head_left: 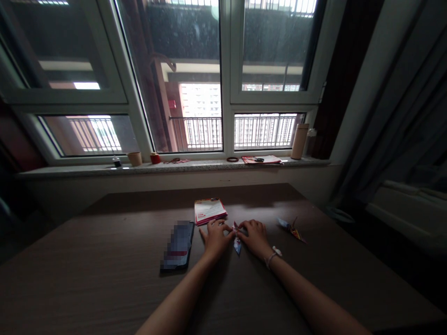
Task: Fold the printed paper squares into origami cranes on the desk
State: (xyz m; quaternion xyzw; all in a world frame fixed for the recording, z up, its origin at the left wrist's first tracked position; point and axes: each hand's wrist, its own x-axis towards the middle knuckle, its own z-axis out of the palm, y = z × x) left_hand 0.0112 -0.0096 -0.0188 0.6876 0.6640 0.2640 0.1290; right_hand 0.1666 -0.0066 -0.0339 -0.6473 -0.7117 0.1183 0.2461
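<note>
A small folded piece of patterned paper [237, 241], red, white and blue, lies on the dark wooden table [104, 279] between my two hands. My left hand [215, 236] rests on the table with its fingers curled, the fingertips pinching the paper's left edge. My right hand [255, 236] mirrors it on the paper's right edge, a light bracelet at its wrist. A stack of red-and-white paper sheets [209, 210] sits just beyond my left hand. A finished folded paper figure [292, 229] lies to the right of my right hand.
A dark phone [178, 245] lies left of my left hand. On the window sill [174, 166] stand a small cup [135, 158], a red pot [155, 158], papers with scissors [261, 159] and a tall beige flask [300, 141]. Grey curtains [401, 116] hang at right.
</note>
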